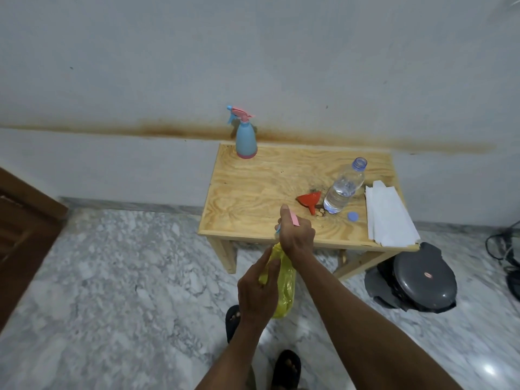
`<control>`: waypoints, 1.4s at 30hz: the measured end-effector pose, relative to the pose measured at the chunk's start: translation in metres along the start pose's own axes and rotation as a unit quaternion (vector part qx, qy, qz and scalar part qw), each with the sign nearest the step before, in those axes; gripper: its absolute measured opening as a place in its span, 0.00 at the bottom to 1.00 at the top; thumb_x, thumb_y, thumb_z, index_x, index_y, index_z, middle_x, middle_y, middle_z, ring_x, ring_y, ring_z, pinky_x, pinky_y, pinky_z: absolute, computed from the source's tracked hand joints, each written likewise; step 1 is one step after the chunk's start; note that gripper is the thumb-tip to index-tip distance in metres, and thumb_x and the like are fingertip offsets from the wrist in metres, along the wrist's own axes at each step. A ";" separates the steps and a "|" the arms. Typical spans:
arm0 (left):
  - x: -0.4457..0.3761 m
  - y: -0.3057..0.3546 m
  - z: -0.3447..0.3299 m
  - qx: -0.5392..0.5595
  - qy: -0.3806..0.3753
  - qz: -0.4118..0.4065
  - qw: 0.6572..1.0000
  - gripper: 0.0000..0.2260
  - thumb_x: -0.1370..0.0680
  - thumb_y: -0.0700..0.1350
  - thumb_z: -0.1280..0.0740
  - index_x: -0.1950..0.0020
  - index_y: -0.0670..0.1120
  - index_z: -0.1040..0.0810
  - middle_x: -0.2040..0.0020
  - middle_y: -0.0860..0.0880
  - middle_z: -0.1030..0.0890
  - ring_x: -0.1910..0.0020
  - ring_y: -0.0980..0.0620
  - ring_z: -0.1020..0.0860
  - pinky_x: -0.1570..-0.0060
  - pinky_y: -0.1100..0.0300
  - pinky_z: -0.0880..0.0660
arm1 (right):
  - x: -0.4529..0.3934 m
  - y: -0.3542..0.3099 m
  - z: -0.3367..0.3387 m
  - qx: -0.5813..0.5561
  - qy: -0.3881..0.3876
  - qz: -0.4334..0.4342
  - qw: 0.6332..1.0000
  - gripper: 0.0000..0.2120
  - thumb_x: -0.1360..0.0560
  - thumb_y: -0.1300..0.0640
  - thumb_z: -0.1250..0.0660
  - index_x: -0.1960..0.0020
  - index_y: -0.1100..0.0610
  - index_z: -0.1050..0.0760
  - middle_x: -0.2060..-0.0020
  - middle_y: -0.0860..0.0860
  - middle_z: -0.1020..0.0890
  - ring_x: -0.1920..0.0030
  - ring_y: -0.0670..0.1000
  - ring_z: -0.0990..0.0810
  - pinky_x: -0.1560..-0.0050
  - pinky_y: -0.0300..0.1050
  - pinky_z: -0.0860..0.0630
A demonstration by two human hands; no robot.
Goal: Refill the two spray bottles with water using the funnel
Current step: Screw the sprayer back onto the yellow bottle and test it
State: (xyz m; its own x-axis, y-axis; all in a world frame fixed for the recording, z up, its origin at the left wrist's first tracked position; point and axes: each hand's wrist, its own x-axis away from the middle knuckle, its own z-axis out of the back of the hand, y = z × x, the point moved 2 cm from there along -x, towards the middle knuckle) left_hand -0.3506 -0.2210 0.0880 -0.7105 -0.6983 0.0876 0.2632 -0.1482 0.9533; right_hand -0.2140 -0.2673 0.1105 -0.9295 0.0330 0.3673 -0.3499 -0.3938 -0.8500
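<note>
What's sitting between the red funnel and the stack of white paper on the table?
In the head view, the open water bottle and its blue cap sit between the funnel and the paper.

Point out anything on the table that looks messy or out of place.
The red funnel lies tipped on its side beside the uncapped water bottle. Brown crumbs and a dark smudge mark the wooden table around it.

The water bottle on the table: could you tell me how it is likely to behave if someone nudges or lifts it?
The water bottle is tall and narrow, so a nudge near the neck could probably tip it. Its cap lies off beside it, so tipping would likely spill water. The thin clear wall may flex under a firm squeeze.
</note>
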 end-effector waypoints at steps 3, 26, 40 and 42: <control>0.001 -0.006 0.003 -0.018 -0.002 -0.035 0.999 0.19 0.25 0.64 0.35 0.34 0.64 0.23 0.52 0.50 0.13 0.56 0.49 0.16 0.58 0.56 0.20 | 0.003 -0.001 -0.004 0.007 -0.007 -0.008 1.000 0.32 0.28 0.29 0.45 0.59 0.57 0.18 0.55 0.57 0.15 0.51 0.59 0.19 0.44 0.54 0.23; 0.009 -0.004 0.011 -0.030 0.051 -0.002 0.998 0.18 0.22 0.58 0.33 0.34 0.53 0.20 0.52 0.54 0.16 0.52 0.58 0.18 0.55 0.61 0.21 | 0.007 -0.012 -0.027 0.065 -0.087 0.031 0.994 0.33 0.30 0.30 0.48 0.62 0.59 0.21 0.57 0.60 0.15 0.51 0.63 0.19 0.44 0.60 0.24; 0.001 -0.006 -0.002 -0.010 -0.019 0.041 0.999 0.15 0.21 0.54 0.31 0.35 0.60 0.20 0.54 0.66 0.19 0.51 0.72 0.21 0.50 0.62 0.21 | 0.001 -0.009 -0.004 0.082 -0.038 -0.015 0.996 0.36 0.28 0.29 0.48 0.49 0.59 0.18 0.47 0.59 0.16 0.45 0.62 0.22 0.39 0.56 0.26; 0.001 -0.003 -0.009 -0.004 -0.044 0.036 0.998 0.15 0.21 0.54 0.31 0.34 0.59 0.20 0.48 0.62 0.17 0.48 0.69 0.20 0.49 0.64 0.20 | -0.006 -0.005 0.007 0.085 -0.014 -0.022 0.996 0.34 0.24 0.33 0.45 0.45 0.62 0.20 0.45 0.60 0.18 0.44 0.63 0.23 0.40 0.55 0.26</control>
State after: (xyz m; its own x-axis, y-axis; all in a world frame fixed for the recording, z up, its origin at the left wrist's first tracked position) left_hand -0.3462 -0.2273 0.0827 -0.7438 -0.6432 0.1816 0.3209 -0.1053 0.9413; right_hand -0.2059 -0.2723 0.1156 -0.9092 0.0300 0.4153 -0.3640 -0.5416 -0.7577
